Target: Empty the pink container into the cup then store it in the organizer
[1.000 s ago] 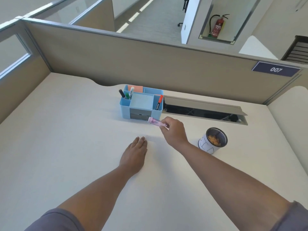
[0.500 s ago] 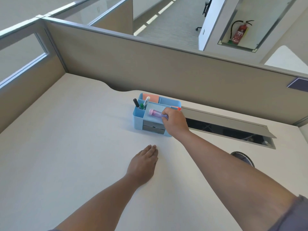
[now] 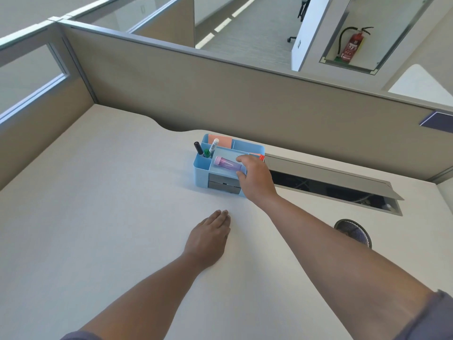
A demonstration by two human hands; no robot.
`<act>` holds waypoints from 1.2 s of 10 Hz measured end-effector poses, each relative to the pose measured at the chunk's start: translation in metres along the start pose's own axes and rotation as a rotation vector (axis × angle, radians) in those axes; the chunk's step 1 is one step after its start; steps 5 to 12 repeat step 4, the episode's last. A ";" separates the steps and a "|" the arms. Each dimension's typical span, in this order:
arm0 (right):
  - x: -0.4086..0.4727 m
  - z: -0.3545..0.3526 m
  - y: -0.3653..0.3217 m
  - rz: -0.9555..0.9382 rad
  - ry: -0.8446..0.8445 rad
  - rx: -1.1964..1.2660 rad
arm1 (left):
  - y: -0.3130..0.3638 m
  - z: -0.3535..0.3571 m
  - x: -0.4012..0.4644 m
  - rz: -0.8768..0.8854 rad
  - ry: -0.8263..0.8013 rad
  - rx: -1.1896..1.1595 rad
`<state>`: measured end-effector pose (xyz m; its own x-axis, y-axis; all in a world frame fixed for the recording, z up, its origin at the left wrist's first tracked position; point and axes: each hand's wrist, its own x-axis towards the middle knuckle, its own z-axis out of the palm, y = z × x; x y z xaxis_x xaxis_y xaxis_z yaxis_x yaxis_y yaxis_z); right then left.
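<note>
Pink container lying on its side in the wide middle tray of the blue organizer, cap end pointing left, right end at the fingertips of the right hand. Right hand reached over the organizer's right part, fingers spread loosely around the tube's end; touching or just released, cannot tell. Left hand flat on the desk, palm down, fingers together, holding nothing, well short of the organizer.

In the organizer's left compartment: a black marker, a green-capped one and a white marker, all standing tilted. In the far compartment, an orange pad upright against the back wall. At the right end, an orange-red marker tip showing just past the hand. Below the tray, a grey drawer front facing near.

Mesh cup near the right, well apart from the organizer, partly hidden behind the right forearm; contents not visible.

Right of the organizer, an open cable slot in the desk with its grey flap raised along the far edge. Beige partition closing the far side and the left. Broad bare desk surface left of the organizer and near the left hand; near-right area taken by the right forearm.
</note>
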<state>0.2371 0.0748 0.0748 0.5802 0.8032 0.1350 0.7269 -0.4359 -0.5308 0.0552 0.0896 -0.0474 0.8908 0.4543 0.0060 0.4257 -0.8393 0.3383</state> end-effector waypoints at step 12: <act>-0.059 -0.024 0.004 -0.029 0.103 -0.055 | 0.023 -0.048 0.010 0.018 0.055 -0.041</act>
